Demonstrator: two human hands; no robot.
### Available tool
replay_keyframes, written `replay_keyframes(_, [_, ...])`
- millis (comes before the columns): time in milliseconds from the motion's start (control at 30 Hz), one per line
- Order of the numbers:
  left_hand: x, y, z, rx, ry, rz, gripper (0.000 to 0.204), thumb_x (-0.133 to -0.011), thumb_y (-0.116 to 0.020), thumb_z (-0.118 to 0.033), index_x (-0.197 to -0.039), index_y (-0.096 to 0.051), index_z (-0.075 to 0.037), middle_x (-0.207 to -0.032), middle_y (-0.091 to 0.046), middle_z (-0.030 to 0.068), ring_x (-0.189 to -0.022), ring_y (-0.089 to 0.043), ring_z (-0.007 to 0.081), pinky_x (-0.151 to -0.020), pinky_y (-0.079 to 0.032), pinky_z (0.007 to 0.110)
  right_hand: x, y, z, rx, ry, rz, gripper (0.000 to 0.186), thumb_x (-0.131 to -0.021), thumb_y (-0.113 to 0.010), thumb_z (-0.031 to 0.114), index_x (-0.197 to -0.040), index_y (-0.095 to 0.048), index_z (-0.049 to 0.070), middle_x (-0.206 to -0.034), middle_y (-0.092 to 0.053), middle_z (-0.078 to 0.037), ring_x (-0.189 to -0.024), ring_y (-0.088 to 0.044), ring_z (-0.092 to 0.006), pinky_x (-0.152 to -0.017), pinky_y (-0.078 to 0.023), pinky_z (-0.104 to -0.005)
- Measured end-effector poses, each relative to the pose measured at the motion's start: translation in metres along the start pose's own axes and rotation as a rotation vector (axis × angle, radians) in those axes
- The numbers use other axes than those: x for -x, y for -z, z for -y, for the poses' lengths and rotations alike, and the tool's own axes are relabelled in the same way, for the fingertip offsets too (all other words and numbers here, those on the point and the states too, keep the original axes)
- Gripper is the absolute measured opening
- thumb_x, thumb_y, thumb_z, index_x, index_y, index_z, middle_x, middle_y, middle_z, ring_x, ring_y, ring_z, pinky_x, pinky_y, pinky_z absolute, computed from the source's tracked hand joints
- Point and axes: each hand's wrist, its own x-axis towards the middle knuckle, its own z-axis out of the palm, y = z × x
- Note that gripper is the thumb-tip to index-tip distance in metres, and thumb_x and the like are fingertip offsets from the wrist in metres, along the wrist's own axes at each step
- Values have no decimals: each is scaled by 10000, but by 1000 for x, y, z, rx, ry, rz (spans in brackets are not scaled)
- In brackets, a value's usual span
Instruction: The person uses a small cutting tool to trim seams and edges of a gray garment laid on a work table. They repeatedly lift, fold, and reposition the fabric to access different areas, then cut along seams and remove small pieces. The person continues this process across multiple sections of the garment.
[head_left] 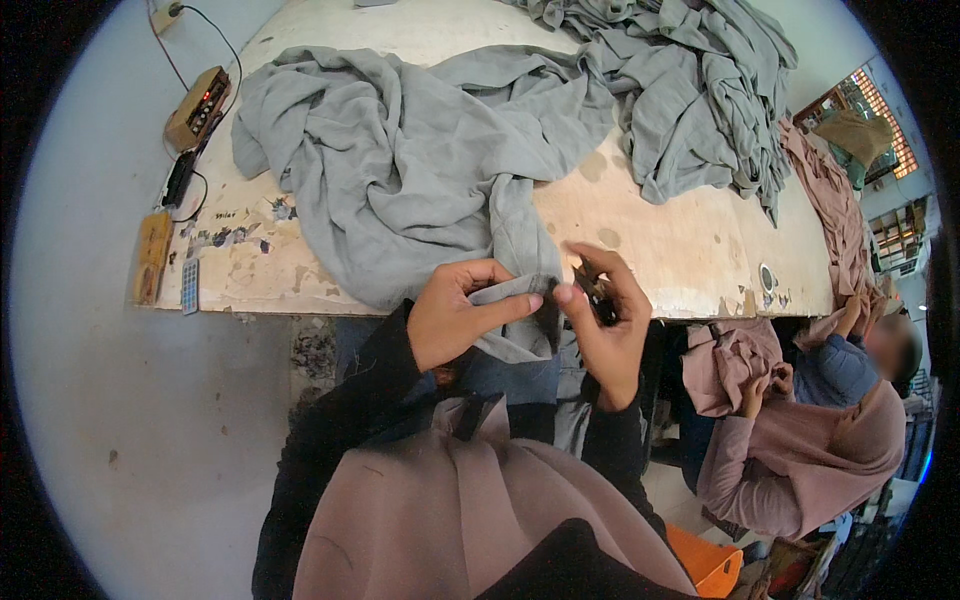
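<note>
A large grey cloth (400, 160) lies crumpled over the pale worktable (690, 250), and one end of it hangs over the near edge. My left hand (455, 315) pinches that hanging edge of the grey cloth between thumb and fingers. My right hand (605, 320) is just to its right, fingertip touching the same edge, and holds a small dark tool (597, 290), probably thread snips, in its palm. Both hands are over my lap, just in front of the table edge.
A second heap of grey cloth (700, 90) lies at the table's far right. A small wooden box with red lights (198, 105), cables and a remote (190, 286) sit at the left edge. Another person (810, 440) at the right handles pink cloth (735, 365).
</note>
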Motion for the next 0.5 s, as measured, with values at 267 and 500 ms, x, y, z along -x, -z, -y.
replay_keyframes(267, [3,-6,-4,-161,-99,-88,175,-871,-793,-167,-839,-695,-25,-748,-653,-35,-692,-531,19,-619,-404,213,18,5,11,118,-95,-3,243,-864,-790,141,-993,-646,-6,-788,-709,-115,-688,-640,-109,-652,-506,-260])
replay_keyframes(500, [6,-11,1,-406,-234,-202,150,-863,-787,-131,-845,-694,-15,-738,-660,-18,-695,-542,28,-618,-415,224,18,1,11,184,-96,-29,171,-867,-778,128,-920,-679,-1,-770,-711,-116,-649,-640,-120,-614,-487,-256])
